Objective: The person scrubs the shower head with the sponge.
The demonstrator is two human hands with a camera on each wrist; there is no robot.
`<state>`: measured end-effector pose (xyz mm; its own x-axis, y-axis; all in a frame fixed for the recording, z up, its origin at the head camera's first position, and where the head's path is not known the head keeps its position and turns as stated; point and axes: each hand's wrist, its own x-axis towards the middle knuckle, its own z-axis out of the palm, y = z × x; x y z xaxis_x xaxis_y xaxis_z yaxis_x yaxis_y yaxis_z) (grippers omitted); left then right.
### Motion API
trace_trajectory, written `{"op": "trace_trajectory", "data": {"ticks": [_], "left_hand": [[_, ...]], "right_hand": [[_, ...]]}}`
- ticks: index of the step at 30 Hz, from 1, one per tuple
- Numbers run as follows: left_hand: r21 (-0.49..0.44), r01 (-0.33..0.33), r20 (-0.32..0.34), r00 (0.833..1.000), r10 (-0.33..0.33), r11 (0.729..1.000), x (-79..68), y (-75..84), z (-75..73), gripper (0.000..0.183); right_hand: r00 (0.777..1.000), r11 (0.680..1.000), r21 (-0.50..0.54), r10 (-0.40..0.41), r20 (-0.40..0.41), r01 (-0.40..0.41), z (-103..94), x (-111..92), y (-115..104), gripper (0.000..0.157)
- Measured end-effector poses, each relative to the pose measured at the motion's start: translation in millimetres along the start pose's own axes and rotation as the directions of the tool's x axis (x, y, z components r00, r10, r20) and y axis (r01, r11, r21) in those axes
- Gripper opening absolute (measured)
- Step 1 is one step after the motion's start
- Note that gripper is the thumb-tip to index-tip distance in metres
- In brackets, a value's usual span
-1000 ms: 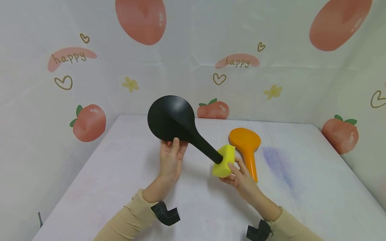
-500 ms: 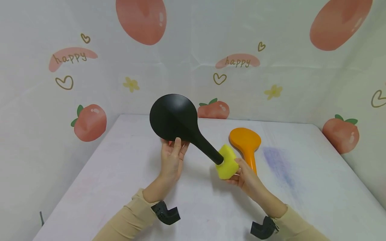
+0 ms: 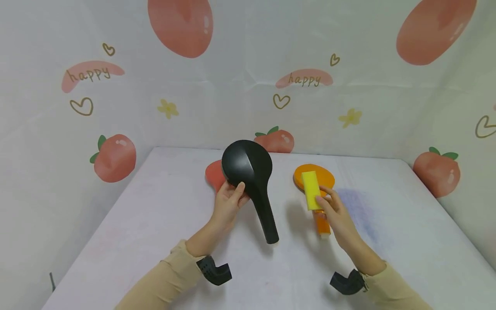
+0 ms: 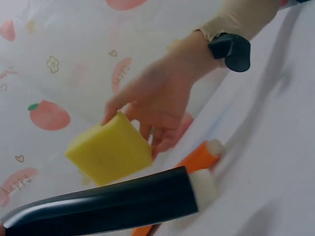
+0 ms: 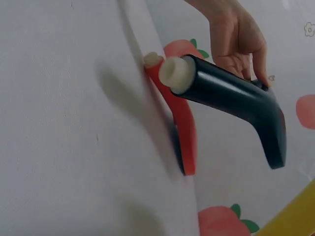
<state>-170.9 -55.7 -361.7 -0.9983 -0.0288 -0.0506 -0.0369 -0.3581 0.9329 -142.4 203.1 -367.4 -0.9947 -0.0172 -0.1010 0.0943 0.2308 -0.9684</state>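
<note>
My left hand [image 3: 227, 206] pinches the lower rim of a black handheld shower head [image 3: 249, 165], held above the table with its handle slanting down to the right. A whitish connector [image 4: 203, 187] pokes out of the handle's end. Between the thumb and fingers of my right hand [image 3: 341, 219] is a yellow sponge [image 3: 311, 190], apart from the black handle. In the head view the sponge covers part of an orange shower head [image 3: 325, 174] on the table. The right wrist view catches only a yellow corner of the sponge [image 5: 295, 214].
A red shower head [image 3: 214, 174] lies on the white table [image 3: 155, 241], partly behind the black one. Bluish-purple stains [image 3: 362, 215] mark the table at the right. Behind stands a white wall sheet [image 3: 232, 94] printed with peaches and hearts.
The right hand has drawn the sponge off the black handle's end, to the right and upward. The left hand has turned the black shower head so its handle points more downward, uncovering the red one.
</note>
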Motion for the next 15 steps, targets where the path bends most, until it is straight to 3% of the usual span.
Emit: {"op": "trace_trajectory", "data": {"ticks": [6,10,15], "left_hand": [[0.167,0.153,-0.009,0.988,-0.154,0.974,12.1,-10.8,6.7,0.042],[0.187,0.231,-0.033,0.973,-0.228,0.955,25.2,-18.1,12.2,0.043],[0.186,0.276,-0.042,0.961,-0.272,0.943,44.0,-28.8,15.8,0.039]], "right_hand": [[0.998,0.997,-0.062,-0.050,-0.040,0.047,-5.2,0.5,3.9,0.050],[0.997,0.995,-0.086,-0.058,-0.047,0.054,-6.4,0.5,5.7,0.050],[0.997,0.990,-0.125,-0.064,-0.048,0.057,-8.3,-0.4,6.8,0.049]]}}
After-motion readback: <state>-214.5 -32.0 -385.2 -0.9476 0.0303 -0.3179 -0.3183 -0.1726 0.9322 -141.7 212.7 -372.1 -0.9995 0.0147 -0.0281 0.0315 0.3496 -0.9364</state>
